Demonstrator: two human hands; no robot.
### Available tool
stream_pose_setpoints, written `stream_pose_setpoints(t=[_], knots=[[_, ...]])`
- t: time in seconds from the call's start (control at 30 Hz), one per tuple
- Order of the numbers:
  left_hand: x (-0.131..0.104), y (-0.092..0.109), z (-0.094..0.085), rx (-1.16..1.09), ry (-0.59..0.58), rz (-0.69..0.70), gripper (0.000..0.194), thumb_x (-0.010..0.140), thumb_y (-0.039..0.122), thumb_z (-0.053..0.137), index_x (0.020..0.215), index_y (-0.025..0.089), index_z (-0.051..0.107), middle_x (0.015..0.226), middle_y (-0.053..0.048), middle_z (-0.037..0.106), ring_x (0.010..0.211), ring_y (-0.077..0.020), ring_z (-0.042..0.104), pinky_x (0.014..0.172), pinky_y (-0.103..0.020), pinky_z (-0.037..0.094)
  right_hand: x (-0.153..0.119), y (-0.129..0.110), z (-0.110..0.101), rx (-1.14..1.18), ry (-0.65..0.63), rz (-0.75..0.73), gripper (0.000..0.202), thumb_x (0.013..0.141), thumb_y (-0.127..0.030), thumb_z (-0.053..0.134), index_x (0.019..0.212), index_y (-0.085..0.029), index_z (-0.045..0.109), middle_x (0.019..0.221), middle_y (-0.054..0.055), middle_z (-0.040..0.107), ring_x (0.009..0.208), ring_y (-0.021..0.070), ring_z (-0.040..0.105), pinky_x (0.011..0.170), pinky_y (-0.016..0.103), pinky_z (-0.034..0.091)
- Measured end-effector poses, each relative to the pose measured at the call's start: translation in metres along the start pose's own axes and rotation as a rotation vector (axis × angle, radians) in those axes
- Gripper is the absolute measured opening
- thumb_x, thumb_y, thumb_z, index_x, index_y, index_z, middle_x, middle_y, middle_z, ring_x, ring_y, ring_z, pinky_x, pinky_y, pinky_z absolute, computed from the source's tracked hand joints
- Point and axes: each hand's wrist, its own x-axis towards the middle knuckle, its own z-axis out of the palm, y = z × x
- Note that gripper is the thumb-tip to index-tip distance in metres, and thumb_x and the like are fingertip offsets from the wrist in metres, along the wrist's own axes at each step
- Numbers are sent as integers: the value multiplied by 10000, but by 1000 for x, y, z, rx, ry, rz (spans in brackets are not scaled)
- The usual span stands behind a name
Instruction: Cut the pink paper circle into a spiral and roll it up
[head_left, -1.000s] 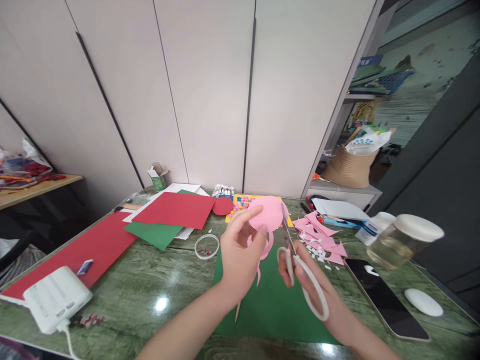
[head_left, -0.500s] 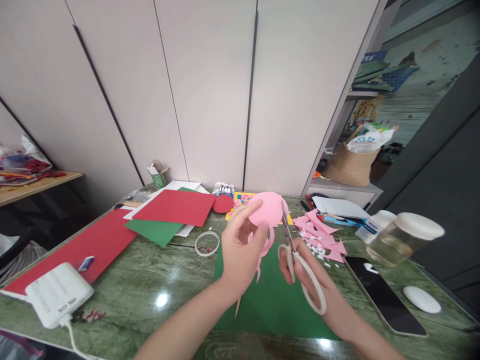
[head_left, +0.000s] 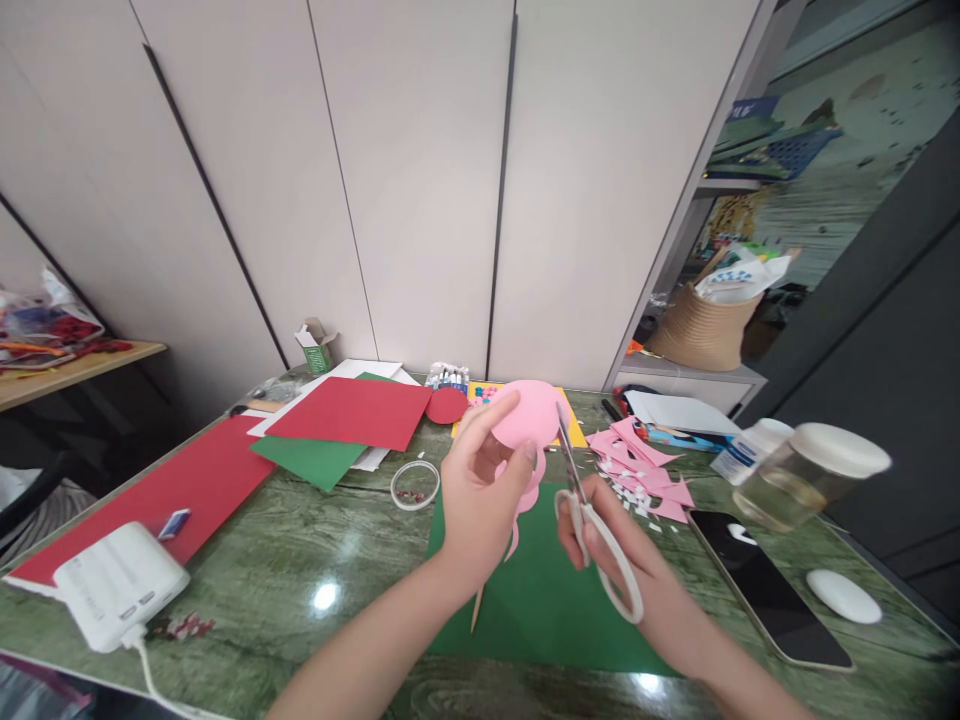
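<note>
My left hand [head_left: 484,490] pinches a round pink paper piece [head_left: 531,412] between thumb and fingers, above the table. A pink curled strip [head_left: 530,492] hangs beneath the disc. My right hand [head_left: 615,540] grips white-handled scissors [head_left: 574,477], its fingers in the handle loops. The blades point up and meet the disc's right edge. Under both hands lies a green sheet [head_left: 547,600], with a thin wooden stick [head_left: 477,608] at its left side. Pink paper scraps [head_left: 641,470] and small white bits are just right of the scissors.
Red sheets [head_left: 352,412] and a tape ring [head_left: 415,486] lie to the left, with a white power bank [head_left: 120,585] at the near left. On the right are a phone [head_left: 769,590], a white mouse-like object [head_left: 844,596] and a lidded jar [head_left: 810,475].
The pink disc has shifted slightly left and turned a little. The scissors' blades now stand closer together, and their handles have drawn in.
</note>
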Motion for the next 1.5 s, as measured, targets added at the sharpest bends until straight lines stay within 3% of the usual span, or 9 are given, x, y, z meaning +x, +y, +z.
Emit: stream_pose_setpoints(t=[0.17,0.53,0.87,1.5], knots=[[0,2,1,18,21,-14,352,735,179,641,1081,241,640,1110,-66,579,1003,-178,561,724,-246,517,0,0,0,10,-10,4,288,932,-488,315,807,-230,339,713,-25,379,654,137,334,612,267,318],[2,-2,-1,2,26,34,366,744,158,632,1101,243,621,1147,-58,572,1106,-183,523,898,-299,475,2,-2,-1,-38,-39,13,301,932,-490,322,789,-224,327,707,-24,377,635,130,319,584,264,298],[2,-2,-2,102,-33,64,361,746,121,602,1092,224,623,1160,-72,567,1125,-188,518,911,-293,469,1,-5,-5,-21,-29,-18,270,935,-474,312,841,-226,364,722,-15,388,674,146,357,636,287,325],[1,-2,-2,92,-57,58,336,768,127,591,1086,232,621,1136,-64,577,1101,-176,526,901,-284,465,1,-1,-4,-41,-14,-10,281,930,-491,302,847,-232,375,733,-15,406,692,154,366,652,287,319]])
